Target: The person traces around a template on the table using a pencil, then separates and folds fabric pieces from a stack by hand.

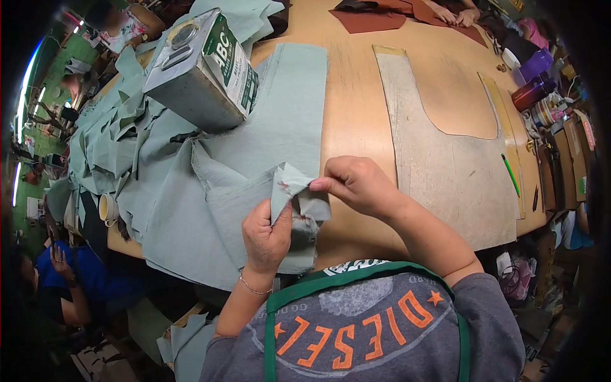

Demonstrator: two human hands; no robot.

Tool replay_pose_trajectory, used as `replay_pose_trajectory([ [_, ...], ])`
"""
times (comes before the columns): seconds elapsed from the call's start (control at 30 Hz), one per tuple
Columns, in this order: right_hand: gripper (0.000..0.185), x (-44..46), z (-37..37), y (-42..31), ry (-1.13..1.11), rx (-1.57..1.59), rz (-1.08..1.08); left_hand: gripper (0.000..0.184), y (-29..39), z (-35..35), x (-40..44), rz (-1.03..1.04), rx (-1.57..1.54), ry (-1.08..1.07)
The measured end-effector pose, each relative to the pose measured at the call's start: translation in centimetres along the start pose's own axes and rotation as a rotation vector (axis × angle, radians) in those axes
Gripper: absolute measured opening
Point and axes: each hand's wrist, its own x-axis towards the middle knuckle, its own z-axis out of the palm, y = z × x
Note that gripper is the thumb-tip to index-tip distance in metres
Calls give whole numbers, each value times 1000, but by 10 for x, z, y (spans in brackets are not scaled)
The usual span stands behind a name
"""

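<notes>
A pale green fabric piece (235, 191) lies near the table's front edge, and its folded corner is lifted between my two hands. My left hand (266, 235) grips the cloth from below, thumb pressed on the fold. On the other side, my right hand (356, 181) pinches the same fold between thumb and curled fingers. Small reddish marks show on the raised cloth. A square metal can (184, 83) with a green and white ABC label stands on the fabric beyond my hands. Under it runs a flat stack of the same fabric (296, 95).
A large grey U-shaped pattern piece (439, 172) lies right, with a green pencil (510, 174) on it. Crumpled green fabric (105, 140) and a cup (108, 209) are left. Bottles (531, 92) line the right edge. Another person's hands (455, 13) touch rust-coloured pieces (369, 19).
</notes>
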Motion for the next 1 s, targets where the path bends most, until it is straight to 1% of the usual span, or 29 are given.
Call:
replay_pose_trajectory([
  [0.1, 32, -1, -4, 1, -32, 272, 119, 14, 3, 4, 1, -45, -107, 20],
  [0.2, 29, -6, 4, 2, -72, 368, 67, 15, 5, 10, 0, -34, -155, 9],
  [0.3, 25, -8, 11, -1, -147, 453, 138, 12, -1, 16, -4, -21, -156, -36],
  [0.33, 19, -9, 11, -4, -170, 476, 179, 10, -1, 14, -5, 8, -107, -45],
  [0.43, 14, -8, 8, 11, 80, 71, -64, 6, 4, 2, -6, 93, 28, -82],
  [0.47, 11, -4, 2, 7, 108, -32, -155, 4, 10, -3, -7, 121, 63, -102],
  [0.5, 10, 2, 0, 14, 174, -134, -183, 3, 14, -8, -10, 149, 98, -123],
  [0.53, 10, 10, -2, 27, 243, -235, -208, 3, 16, -12, -17, 116, -7, 0],
  [0.57, 7, 21, -10, 49, 354, -347, -81, 3, 12, -31, -25, 313, 263, 89],
  [0.6, 6, 28, -23, 66, 379, -455, -21, 18, -8, -79, -40, 172, 25, 95],
  [0.67, 6, 39, -38, 82, 286, -515, 63, 48, -49, -175, -69, -82, -505, 207],
  [0.7, 8, 47, -41, 85, 288, -507, 71, 48, -31, -184, -63, 105, -194, 622],
  [0.73, 10, 57, -45, 87, 288, -497, 77, 49, -14, -196, -56, 206, 146, 899],
  [0.77, 12, 69, -48, 90, 290, -488, 76, 49, -9, -224, -51, 231, 250, 1040],
  [0.8, 12, 81, -50, 99, 291, -541, 75, 49, -9, -247, -50, 244, 289, 1126],
  [0.87, 13, 100, -57, 119, 308, -647, 73, 50, -13, -275, -51, 234, 272, 1200],
  [0.93, 11, 111, -64, 127, 259, -713, 127, 50, -20, -288, -52, 216, 257, 1228],
  [1.0, 16, 126, -68, 137, 215, -800, 191, 51, -28, -292, -55, 213, 254, 1235],
])
